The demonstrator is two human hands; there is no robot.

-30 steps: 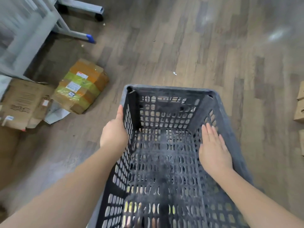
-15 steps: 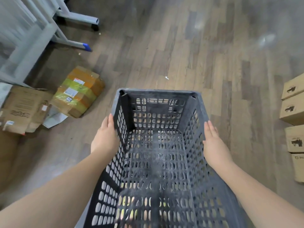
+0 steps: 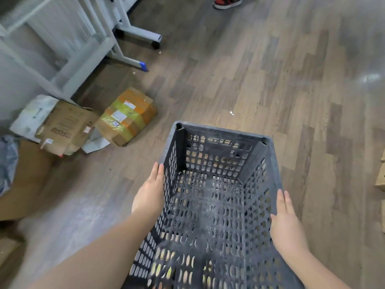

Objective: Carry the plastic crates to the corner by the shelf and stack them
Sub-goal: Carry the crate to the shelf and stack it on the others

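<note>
A dark grey perforated plastic crate (image 3: 220, 134) is carried in front of me above the wooden floor, empty inside. My left hand (image 3: 149, 195) presses flat against the outside of its left wall, fingers straight. My right hand (image 3: 286, 224) lies flat on the crate's right rim and wall, fingers straight and together. Both forearms reach in from the bottom of the view. The crate's near end is cut off by the frame.
A white metal shelf frame (image 3: 87, 44) with castors stands at the upper left. Below it lie a taped orange-yellow parcel (image 3: 127, 116) and flattened cardboard (image 3: 66, 128). Someone's red shoe (image 3: 227, 2) shows at the top. Cardboard boxes (image 3: 381, 182) sit at the right edge.
The view has swung and lifted: the shelf frame and parcel now sit more to the centre-left, a shoe has appeared at the top. Both hands stay flat on the crate's sides.
</note>
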